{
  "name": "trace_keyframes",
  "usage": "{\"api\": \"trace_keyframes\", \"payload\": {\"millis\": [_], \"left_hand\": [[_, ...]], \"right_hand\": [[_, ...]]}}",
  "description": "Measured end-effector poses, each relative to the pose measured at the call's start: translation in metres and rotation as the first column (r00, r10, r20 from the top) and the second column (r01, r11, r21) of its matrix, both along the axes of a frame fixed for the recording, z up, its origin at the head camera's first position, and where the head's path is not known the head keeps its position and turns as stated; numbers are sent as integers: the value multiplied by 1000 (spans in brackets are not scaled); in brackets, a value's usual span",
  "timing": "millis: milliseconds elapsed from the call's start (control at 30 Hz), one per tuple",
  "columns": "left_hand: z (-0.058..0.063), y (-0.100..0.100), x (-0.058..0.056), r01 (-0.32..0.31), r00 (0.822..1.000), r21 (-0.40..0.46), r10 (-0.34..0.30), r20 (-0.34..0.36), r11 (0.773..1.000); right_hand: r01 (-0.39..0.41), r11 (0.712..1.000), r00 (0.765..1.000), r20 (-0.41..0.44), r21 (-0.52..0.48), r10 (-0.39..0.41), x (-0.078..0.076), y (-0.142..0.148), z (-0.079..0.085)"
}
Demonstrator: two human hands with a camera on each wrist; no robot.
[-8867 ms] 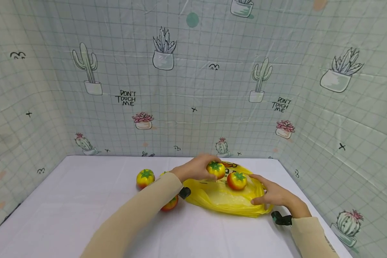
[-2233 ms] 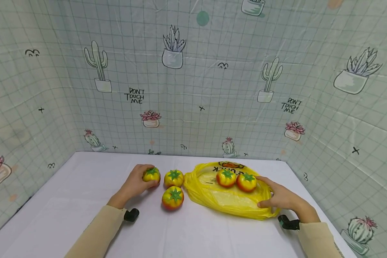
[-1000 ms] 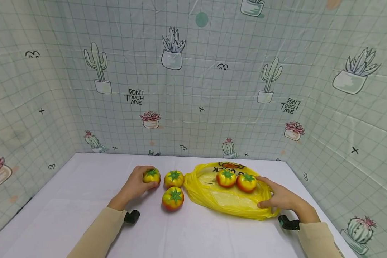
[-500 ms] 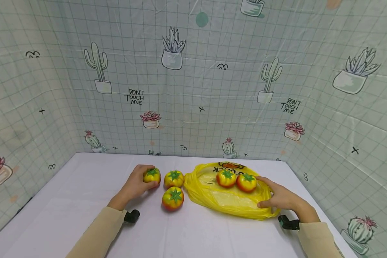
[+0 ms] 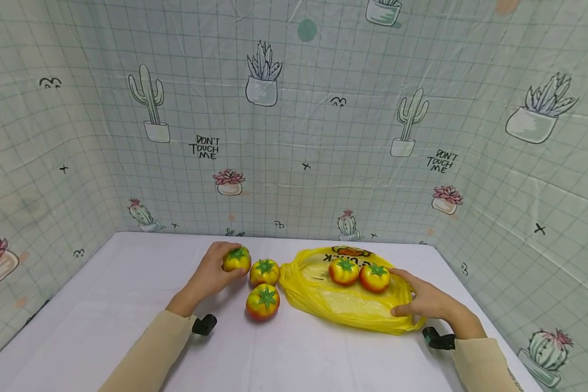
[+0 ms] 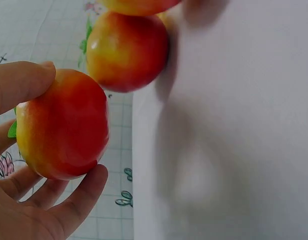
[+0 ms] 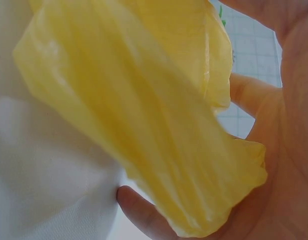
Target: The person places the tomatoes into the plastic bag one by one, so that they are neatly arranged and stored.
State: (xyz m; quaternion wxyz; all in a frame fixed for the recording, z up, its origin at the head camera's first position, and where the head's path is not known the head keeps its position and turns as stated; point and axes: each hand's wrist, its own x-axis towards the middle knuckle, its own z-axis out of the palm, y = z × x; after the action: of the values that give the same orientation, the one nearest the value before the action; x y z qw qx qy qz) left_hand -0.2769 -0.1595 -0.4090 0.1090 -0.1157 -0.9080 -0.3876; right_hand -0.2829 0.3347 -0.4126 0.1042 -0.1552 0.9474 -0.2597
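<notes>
My left hand (image 5: 213, 275) holds a red-and-yellow tomato (image 5: 237, 260) with a green star-shaped top. In the left wrist view that tomato (image 6: 66, 127) sits between thumb and fingers, raised above its shadow. Just right of it on the table are a tomato (image 5: 264, 272) and a nearer one (image 5: 262, 302). Two more, a left tomato (image 5: 343, 271) and a right tomato (image 5: 374, 277), lie side by side on a yellow plastic bag (image 5: 343, 305). My right hand (image 5: 428, 300) rests at the bag's right edge, thumb and fingers spread wide; the right wrist view shows crumpled plastic (image 7: 143, 120) against its palm.
The white-covered table (image 5: 304, 359) runs back to a grid-patterned cloth wall (image 5: 294, 136) with cactus prints, which also encloses both sides. Each wrist carries a small black device, one at the left wrist (image 5: 204, 325) and one at the right wrist (image 5: 439, 338).
Since 8.9 s ago, a second tomato has come to rest on the bag and my left hand has gone back left. In the last half second it has lifted another tomato slightly, toward the right.
</notes>
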Motion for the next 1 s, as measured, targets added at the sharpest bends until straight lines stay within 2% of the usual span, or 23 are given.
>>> {"api": "trace_keyframes", "payload": {"millis": [300,500,667,800,1000], "left_hand": [[15,16,3,40,998,-13,-40,-52,999],[22,26,4,89,993,-13,-90,-74,996],[27,37,3,142,987,-9,-143,-74,990],[29,46,2,160,984,-3,-160,-78,987],[27,60,1,187,980,-4,-187,-65,982]], "right_hand": [[8,1000,1000,2,16,-8,1,-1,1],[12,1000,1000,5,19,-12,1,-2,0],[20,1000,1000,21,2,-20,0,-1,2],[24,1000,999,24,0,-24,-1,0,3],[21,1000,999,38,-4,-21,-1,-1,1]]}}
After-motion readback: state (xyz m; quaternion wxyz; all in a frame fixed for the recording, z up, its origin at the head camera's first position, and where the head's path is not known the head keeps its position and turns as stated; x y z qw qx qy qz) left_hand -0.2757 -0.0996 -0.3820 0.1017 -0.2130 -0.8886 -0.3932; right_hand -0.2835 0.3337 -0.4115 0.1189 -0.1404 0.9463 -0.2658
